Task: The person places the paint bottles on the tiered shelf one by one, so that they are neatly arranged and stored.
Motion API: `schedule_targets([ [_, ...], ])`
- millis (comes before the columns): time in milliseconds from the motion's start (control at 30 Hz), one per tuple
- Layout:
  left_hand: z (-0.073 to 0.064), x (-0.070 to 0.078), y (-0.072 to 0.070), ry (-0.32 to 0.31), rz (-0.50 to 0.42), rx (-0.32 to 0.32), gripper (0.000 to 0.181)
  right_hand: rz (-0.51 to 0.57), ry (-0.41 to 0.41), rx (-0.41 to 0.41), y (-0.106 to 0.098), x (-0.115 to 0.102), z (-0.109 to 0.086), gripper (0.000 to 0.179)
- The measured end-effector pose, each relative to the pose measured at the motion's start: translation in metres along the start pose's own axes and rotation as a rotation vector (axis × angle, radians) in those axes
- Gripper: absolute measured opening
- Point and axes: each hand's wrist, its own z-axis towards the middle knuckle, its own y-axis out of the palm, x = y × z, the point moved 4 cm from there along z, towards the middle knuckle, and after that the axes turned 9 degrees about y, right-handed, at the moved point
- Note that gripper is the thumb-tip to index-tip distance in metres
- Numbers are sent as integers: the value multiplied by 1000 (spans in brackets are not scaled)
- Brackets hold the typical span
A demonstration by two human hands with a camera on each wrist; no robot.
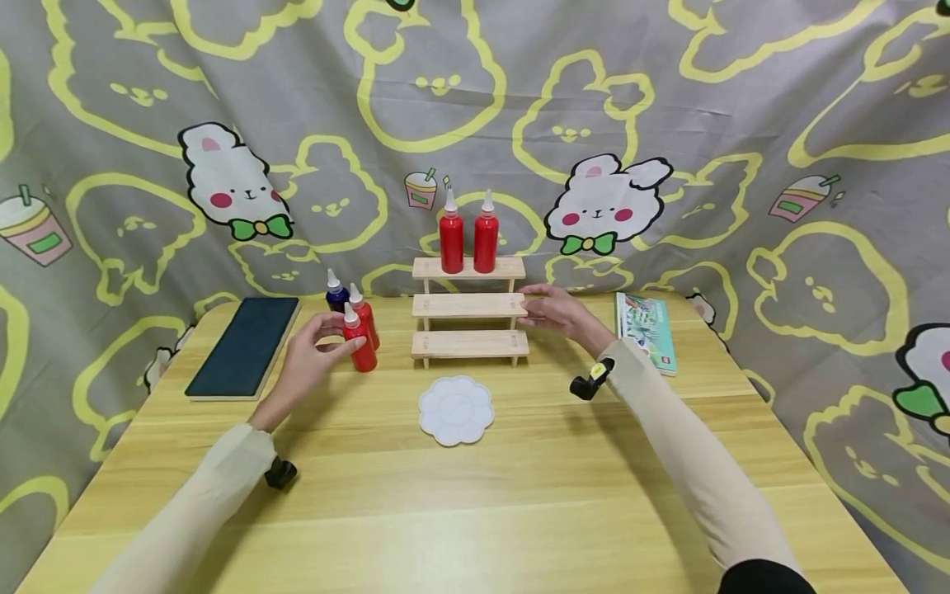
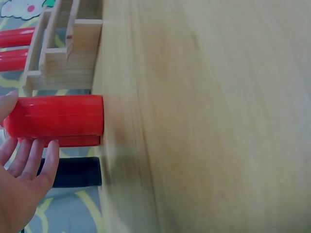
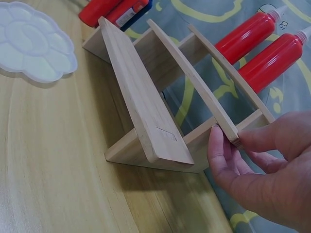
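My left hand (image 1: 310, 351) holds a red squeeze bottle (image 1: 364, 353) with a white pointed nozzle, thumb on one side and fingers on the other. The bottle stands upright, its base at the tabletop in the left wrist view. Right behind it are a second red squeeze bottle (image 1: 369, 318) and a dark blue one (image 1: 337, 296). My right hand (image 1: 555, 311) pinches the right end of the middle step of a three-tier wooden stand (image 1: 469, 344), thumb above and fingers beneath (image 3: 221, 160). Two more red bottles (image 3: 248, 39) stand on the top step.
A white flower-shaped palette (image 1: 456, 411) lies in front of the stand. At the left is a dark flat book-like slab (image 1: 243, 346); a colourful booklet (image 1: 646, 332) lies at the right. A patterned curtain (image 1: 475, 124) hangs behind the wooden table (image 1: 475, 511).
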Motion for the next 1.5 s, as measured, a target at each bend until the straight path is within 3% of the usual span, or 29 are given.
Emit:
schedule_targets([
  [267,0,-40,8,-19,-12,1,53,-7,7,0,0,2,0,55],
  [367,-1,-44,9,-12,-19,11,53,3,19,-10,0,3,0,56],
  [700,-2,-41,8,-33,-24,-19,55,1,20,-5,-1,-1,-1,56],
  [900,-4,-39,7,-22,21,-52,57,2,15,-9,-1,0,2,56],
  [1100,-2,-32,2,-24,25,-17,58,9,19,-17,0,0,3,55],
  [1267,6,-20,1,22,39,6,57,15,20,-7,-3,0,4,53],
  [1500,13,-12,-2,30,-11,22,55,0,16,-7,-3,1,3,53],
])
